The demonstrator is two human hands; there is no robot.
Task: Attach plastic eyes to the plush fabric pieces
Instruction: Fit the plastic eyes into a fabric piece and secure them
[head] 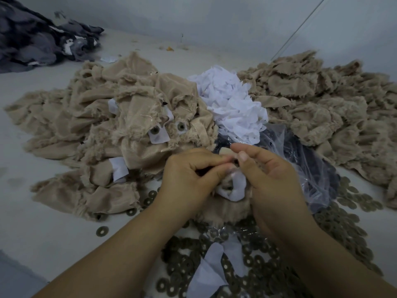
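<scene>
My left hand (189, 175) and my right hand (270, 177) meet at the centre, both pinching a beige plush fabric piece (227, 206) with a white backing patch (235, 188) bunched between them. Whatever small part sits between the fingertips is hidden. A finished beige piece (167, 134) just beyond my hands shows two round washers on white patches. Dark ring washers (247, 261) lie scattered in front of me and under my forearms.
Beige plush pieces are heaped at the left (75, 125) and at the right (322, 108). A pile of white patches (232, 104) sits at the middle back, above a clear plastic bag (309, 168) of dark parts. Grey fabric (32, 39) lies far left.
</scene>
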